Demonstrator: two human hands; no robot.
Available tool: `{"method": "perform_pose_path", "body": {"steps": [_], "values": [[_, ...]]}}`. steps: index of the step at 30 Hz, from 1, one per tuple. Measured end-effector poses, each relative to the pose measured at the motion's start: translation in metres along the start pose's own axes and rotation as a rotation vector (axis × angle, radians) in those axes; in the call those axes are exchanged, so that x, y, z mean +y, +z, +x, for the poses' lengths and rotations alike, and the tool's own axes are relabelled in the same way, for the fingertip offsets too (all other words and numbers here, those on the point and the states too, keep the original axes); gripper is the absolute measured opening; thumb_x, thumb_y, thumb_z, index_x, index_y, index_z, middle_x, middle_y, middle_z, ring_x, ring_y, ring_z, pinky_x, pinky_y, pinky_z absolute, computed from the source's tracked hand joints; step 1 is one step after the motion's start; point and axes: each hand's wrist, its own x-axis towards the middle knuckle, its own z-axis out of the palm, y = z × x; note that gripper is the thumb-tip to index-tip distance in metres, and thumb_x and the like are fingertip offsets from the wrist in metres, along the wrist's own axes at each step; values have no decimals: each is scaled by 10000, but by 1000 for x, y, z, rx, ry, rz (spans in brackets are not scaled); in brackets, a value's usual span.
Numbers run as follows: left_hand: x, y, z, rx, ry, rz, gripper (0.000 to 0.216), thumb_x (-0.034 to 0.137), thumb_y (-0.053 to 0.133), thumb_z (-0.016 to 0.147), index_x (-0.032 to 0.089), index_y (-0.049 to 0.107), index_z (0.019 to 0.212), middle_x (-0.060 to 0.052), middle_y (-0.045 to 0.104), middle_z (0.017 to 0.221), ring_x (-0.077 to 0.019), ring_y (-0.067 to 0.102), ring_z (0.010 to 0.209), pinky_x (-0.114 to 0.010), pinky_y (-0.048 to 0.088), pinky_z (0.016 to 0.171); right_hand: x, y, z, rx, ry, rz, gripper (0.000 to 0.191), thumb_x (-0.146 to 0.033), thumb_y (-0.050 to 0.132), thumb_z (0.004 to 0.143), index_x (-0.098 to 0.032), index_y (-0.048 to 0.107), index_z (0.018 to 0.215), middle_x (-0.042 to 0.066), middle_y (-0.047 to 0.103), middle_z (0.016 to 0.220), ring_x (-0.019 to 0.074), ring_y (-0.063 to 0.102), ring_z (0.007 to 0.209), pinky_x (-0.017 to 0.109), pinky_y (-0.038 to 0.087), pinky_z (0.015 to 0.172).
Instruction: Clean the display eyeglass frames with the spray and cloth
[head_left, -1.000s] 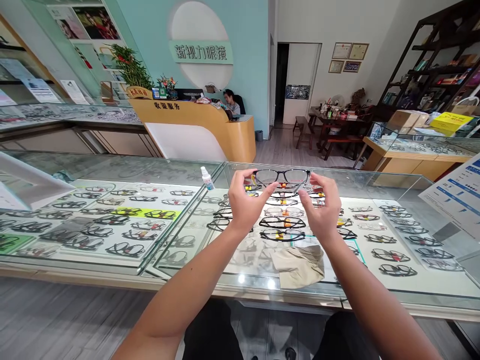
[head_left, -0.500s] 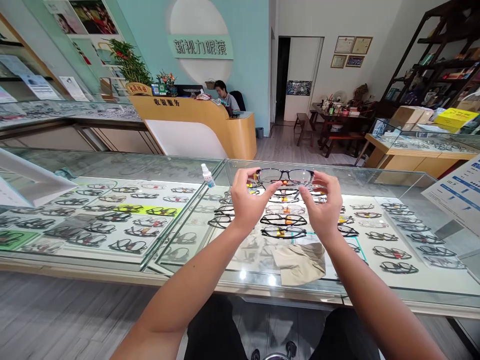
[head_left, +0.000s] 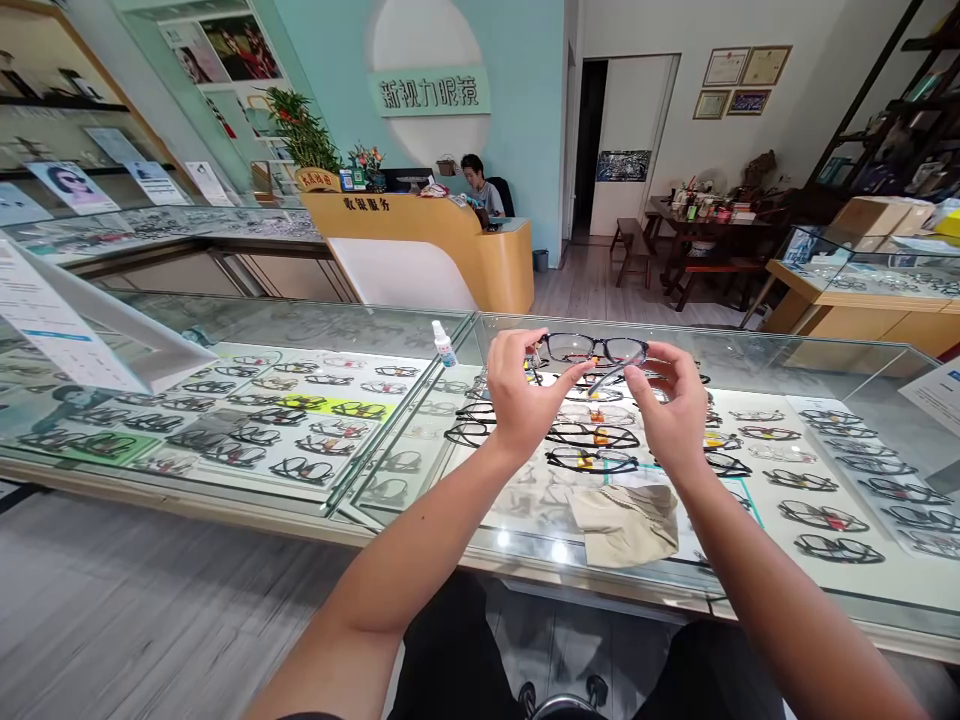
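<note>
A pair of dark-framed eyeglasses [head_left: 596,348] is held up over the glass counter, lenses facing away. My left hand [head_left: 521,390] grips its left end between fingers and thumb. At the other end, my right hand [head_left: 675,400] closes on the frame, and one temple arm runs near that thumb. Below the hands, a beige cloth [head_left: 626,525] lies crumpled on the glass top. A small white spray bottle [head_left: 443,345] stands upright on the counter, left of my left hand.
Under the glass of the display counter [head_left: 517,565] lie rows of eyeglasses [head_left: 592,459]. White sign stands rise at the left [head_left: 97,330] and right edges. Beyond are a wooden reception desk [head_left: 495,265] with a seated person [head_left: 484,190], and a dark table with benches.
The view has swung slightly left, so the scene sits further right. Both hands still hold the eyeglasses, the frame now tilted a little and a temple arm showing more by the right thumb.
</note>
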Motion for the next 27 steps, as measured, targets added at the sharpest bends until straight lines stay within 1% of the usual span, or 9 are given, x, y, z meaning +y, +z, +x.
{"method": "perform_pose_path", "body": {"steps": [3,8,13,18,21,27], "values": [[1,-1,1,-3,-6,-5,628,683,863,783,207,673,1145,-81,685,1059,-241,646,985,-400,539,898,-1,1,0,-12,3,0,444,-450,768,936,-241,664,1314,118,727,1253,264,739,1076,442,625,865],[0,0,1,17,19,-17,618,660,870,793,197,668,1149,-73,670,1045,-216,619,936,-376,534,863,-1,0,0,-12,-15,-26,418,-458,755,952,-240,678,1299,107,728,1212,257,740,1059,437,627,861],[-2,1,1,19,9,-31,614,646,883,785,206,683,1163,-74,661,1070,-209,627,950,-352,539,825,1,0,0,40,-86,-91,410,-454,756,951,-256,680,1301,87,723,1211,251,739,1024,441,626,842],[-3,2,2,-44,-17,-53,600,644,865,807,226,702,1205,-80,685,1092,-230,658,1007,-383,557,871,-1,0,0,100,-155,-122,409,-441,763,949,-264,677,1307,80,698,1202,247,718,1021,438,635,830],[-4,3,2,-81,-21,-67,588,647,841,834,231,706,1228,-87,701,1120,-240,668,1049,-389,562,887,-3,-1,0,122,-167,-127,421,-445,767,945,-264,674,1314,80,683,1207,249,708,1038,432,638,825],[-6,4,1,-96,-2,-101,539,603,825,876,238,712,1257,-72,715,1109,-217,673,1000,-390,562,915,-1,-3,3,152,-180,-136,426,-447,765,952,-258,674,1322,77,680,1183,242,700,1018,419,637,807]]}}
